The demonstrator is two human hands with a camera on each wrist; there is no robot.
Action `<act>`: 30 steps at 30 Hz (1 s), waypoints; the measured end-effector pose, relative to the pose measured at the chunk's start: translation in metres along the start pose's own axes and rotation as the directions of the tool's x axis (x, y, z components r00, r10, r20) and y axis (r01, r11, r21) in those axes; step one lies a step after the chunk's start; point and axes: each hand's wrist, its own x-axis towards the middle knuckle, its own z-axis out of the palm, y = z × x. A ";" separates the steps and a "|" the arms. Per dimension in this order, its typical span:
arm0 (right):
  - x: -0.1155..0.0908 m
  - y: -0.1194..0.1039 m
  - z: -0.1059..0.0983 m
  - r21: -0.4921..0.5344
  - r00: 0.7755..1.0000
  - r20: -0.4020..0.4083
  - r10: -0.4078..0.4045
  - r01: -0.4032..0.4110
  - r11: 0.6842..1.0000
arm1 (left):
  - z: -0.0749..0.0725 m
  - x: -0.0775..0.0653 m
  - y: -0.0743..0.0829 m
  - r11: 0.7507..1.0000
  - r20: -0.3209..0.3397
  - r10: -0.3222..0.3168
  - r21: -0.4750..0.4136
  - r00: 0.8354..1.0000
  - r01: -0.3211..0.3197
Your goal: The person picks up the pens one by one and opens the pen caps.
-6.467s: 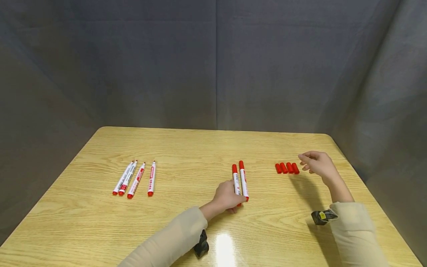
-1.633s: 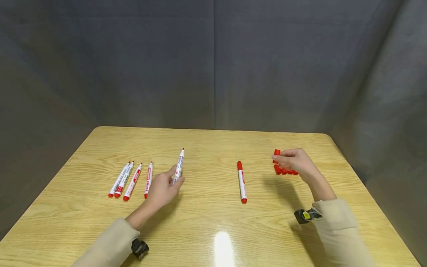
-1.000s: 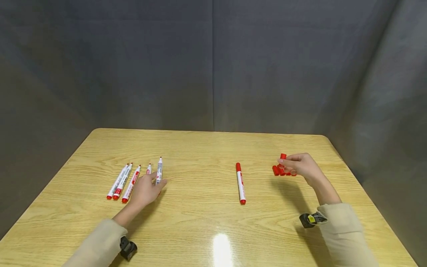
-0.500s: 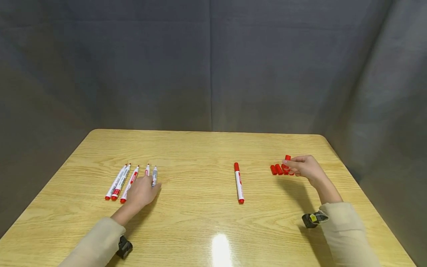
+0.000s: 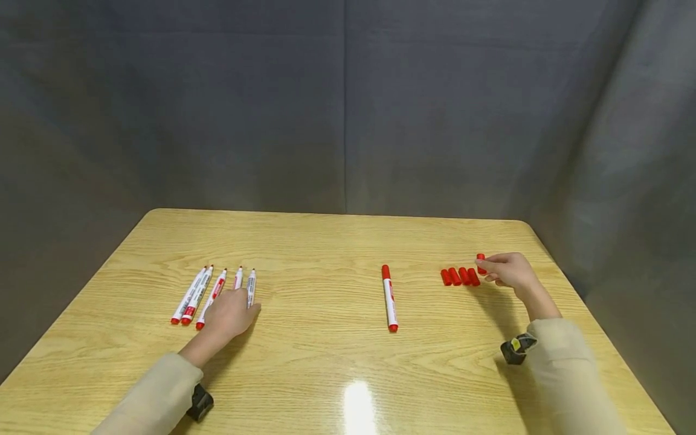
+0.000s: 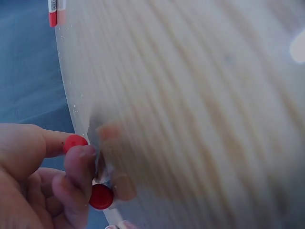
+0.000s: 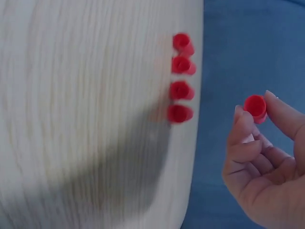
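Note:
At the left of the table my left hand (image 5: pixel 228 314) pinches an uncapped white marker (image 5: pixel 251 287) near its red end, at the right of a row of uncapped markers (image 5: pixel 194 296). Its red end (image 6: pixel 75 142) shows between thumb and finger in the left wrist view; a neighbouring marker's red end (image 6: pixel 101 196) lies just below. My right hand (image 5: pixel 513 272) holds a red marker cap (image 5: pixel 481 263) between thumb and fingertips, its hollow mouth facing the camera in the right wrist view. That cap is raised beside a row of several red caps (image 5: pixel 460 277) lying on the table.
One capped red marker (image 5: pixel 389 299) lies alone between the two rows. The wooden table (image 5: pixel 321 260) ends at a dark grey curtain (image 5: pixel 261 121) behind and at the sides. A light reflection shows near the front.
My left hand carried the uncapped marker left and down to the row's right end. My right hand moved the held cap rightward, past the row. Earlier, two capped markers lay in the middle.

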 end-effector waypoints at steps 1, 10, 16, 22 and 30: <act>0.001 0.002 -0.001 0.000 1.000 -0.004 0.007 -0.007 1.000 | 0.000 0.000 0.000 1.000 0.005 -0.001 0.005 1.000 0.001; 0.015 0.022 -0.008 0.064 0.995 -0.027 0.101 -0.099 0.993 | -0.001 -0.001 -0.001 1.000 0.029 -0.011 0.009 1.000 0.011; 0.025 0.033 -0.007 0.066 0.987 -0.032 0.158 -0.156 0.986 | -0.006 -0.003 0.004 1.000 -0.064 0.021 0.018 0.998 -0.020; 0.029 0.033 -0.001 -0.012 0.971 -0.029 0.235 -0.236 0.972 | -0.012 -0.008 0.015 0.998 -0.139 0.067 0.004 0.988 -0.067; 0.032 0.033 0.000 -0.050 0.973 -0.018 0.231 -0.232 0.971 | -0.017 -0.013 0.029 0.991 -0.159 0.127 -0.025 0.979 -0.132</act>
